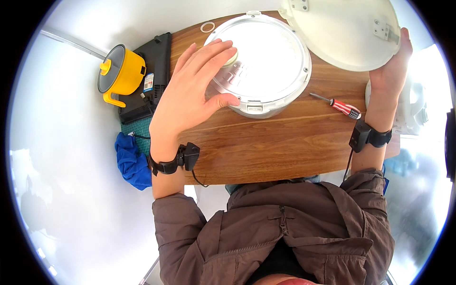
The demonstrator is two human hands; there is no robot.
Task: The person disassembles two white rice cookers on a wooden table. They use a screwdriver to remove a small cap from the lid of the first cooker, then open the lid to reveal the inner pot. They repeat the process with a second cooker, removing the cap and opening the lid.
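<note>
Metal lid (261, 64), round and shiny, lies top centre of the frame on the wooden table (280, 142). Left hand (192, 92) rests on its left rim, fingers spread. Right hand (392, 71), upper right, grips a white round cover (342, 31). Between them lies a screwdriver (339, 105); a yellow pot (119, 73) sits upper left.

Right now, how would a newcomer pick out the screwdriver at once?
Start at the wooden table and the round metal lid on it. Just right of that lid lies the screwdriver, before the right hand: the only slim tool there, its handle striped red and white.
</note>
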